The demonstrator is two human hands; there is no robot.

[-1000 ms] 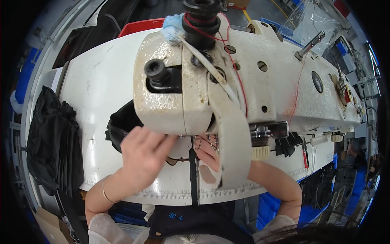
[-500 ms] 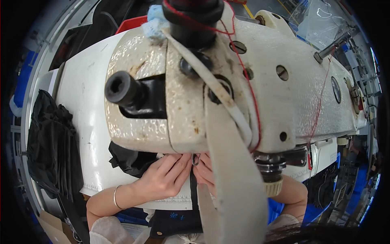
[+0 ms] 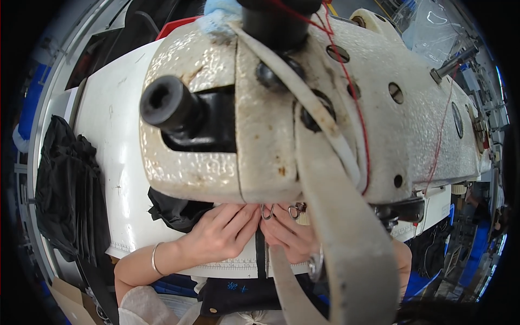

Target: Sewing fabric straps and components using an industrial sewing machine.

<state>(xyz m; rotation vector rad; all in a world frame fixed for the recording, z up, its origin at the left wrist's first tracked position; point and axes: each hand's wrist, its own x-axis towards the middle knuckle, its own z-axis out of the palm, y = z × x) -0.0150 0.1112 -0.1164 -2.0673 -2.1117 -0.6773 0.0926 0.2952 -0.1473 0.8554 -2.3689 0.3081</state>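
Observation:
A white industrial sewing machine head point(image 3: 271, 168) fills the middle of my view, with red thread over it and a pale strap hanging in front. My left hand point(image 3: 222, 233) is just below it, fingers bent and pinched on the top of a narrow black zipper strip point(image 3: 261, 260). My right hand point(image 3: 287, 233) is opposite, fingers curled at the same strip beside metal loops point(image 3: 267, 212), partly behind the strap point(image 3: 346, 244). The fingertips are mostly hidden under the machine head. Bunched black fabric point(image 3: 173, 208) lies left of my left hand on the white table point(image 3: 119, 108).
A pile of pleated black fabric point(image 3: 67, 184) hangs at the table's left side. A red bin point(image 3: 170, 27) is behind the table, a cardboard box point(image 3: 70, 303) at lower left, and more black fabric point(image 3: 428, 252) at the right over blue bins.
The view has moved closer over the machine head. My left hand has gone down and right to the zipper, beside my right hand, and its fingers have closed there.

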